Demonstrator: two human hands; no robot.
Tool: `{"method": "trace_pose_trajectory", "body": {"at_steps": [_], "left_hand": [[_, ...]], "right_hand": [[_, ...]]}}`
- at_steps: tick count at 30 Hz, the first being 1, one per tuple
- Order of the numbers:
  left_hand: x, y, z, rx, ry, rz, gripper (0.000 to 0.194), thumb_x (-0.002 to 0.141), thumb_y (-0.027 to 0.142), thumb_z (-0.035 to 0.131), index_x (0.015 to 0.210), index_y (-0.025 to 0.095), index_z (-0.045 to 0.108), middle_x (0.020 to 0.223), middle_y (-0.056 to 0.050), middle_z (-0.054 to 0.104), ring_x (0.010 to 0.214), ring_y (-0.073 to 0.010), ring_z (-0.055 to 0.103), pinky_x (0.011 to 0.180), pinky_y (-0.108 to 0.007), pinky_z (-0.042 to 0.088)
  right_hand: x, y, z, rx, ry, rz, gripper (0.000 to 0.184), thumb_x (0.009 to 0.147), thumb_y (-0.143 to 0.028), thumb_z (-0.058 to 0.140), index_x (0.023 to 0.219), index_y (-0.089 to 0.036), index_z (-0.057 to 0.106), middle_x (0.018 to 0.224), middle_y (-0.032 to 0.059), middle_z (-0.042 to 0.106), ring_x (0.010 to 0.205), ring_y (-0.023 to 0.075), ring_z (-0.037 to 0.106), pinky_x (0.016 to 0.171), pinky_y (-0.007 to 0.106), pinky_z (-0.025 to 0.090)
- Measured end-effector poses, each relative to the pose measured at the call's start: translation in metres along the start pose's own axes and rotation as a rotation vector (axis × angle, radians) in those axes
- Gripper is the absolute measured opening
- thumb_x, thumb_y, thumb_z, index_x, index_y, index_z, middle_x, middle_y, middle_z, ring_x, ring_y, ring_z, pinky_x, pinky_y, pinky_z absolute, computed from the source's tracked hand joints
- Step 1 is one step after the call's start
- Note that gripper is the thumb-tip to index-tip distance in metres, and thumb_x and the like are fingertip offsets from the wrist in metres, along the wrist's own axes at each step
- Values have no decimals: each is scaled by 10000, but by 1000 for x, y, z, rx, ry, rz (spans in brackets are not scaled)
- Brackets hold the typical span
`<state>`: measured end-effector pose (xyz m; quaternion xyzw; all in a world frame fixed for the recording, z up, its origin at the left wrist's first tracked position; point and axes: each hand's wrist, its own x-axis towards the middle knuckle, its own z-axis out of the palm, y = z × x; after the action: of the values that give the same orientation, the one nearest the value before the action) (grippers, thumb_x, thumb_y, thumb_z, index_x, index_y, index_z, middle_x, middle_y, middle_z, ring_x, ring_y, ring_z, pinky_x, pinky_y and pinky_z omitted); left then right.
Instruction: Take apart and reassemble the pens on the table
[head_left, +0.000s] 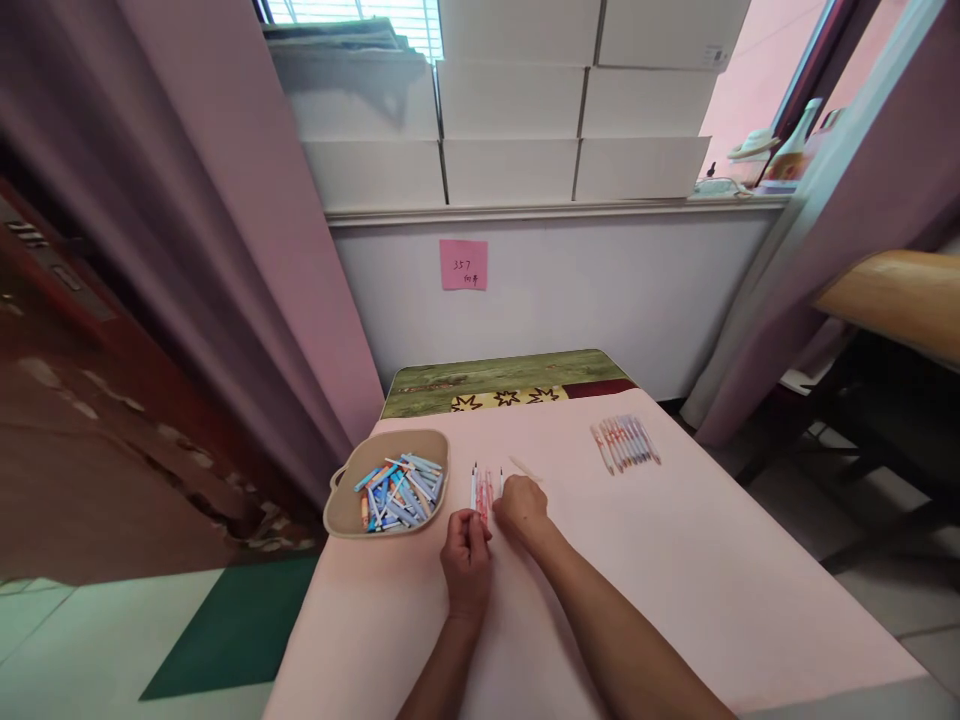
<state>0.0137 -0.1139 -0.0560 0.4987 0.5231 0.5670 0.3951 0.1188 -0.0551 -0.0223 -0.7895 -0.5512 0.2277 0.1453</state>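
Observation:
Several slim pens (484, 492) lie side by side on the pink cloth, pointing away from me. Some have pink-red markings, and one white pen (473, 487) shows a black tip. My left hand (466, 562) pinches the near ends of this group. Just to the right, my right hand (523, 508) is closed around a pen (501, 482) whose dark tip pokes out on its left; the rest is hidden under the fingers. Beyond the right knuckles lies a pale thin stick-like piece (525, 467).
At the left, a beige basket (336, 515) holds many blue, white and orange pen parts. A neat row of pens (625, 443) lies at the far right of the table (645, 590). White boxes (510, 170) line the sill behind; a wooden-topped piece of furniture (900, 300) stands right.

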Motion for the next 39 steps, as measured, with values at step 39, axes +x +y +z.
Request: {"method": "trace_pose_trajectory", "body": {"at_steps": [39], "left_hand": [[-19, -1, 15, -837, -98, -490, 220, 737, 254, 737, 905, 146, 644, 955, -82, 725, 825, -134, 688, 752, -225, 562]], "right_hand": [[-75, 135, -25, 779, 246, -450, 127, 796, -317, 620, 780, -224, 705, 667, 9, 561, 554, 135, 449, 527, 262, 341]]}}
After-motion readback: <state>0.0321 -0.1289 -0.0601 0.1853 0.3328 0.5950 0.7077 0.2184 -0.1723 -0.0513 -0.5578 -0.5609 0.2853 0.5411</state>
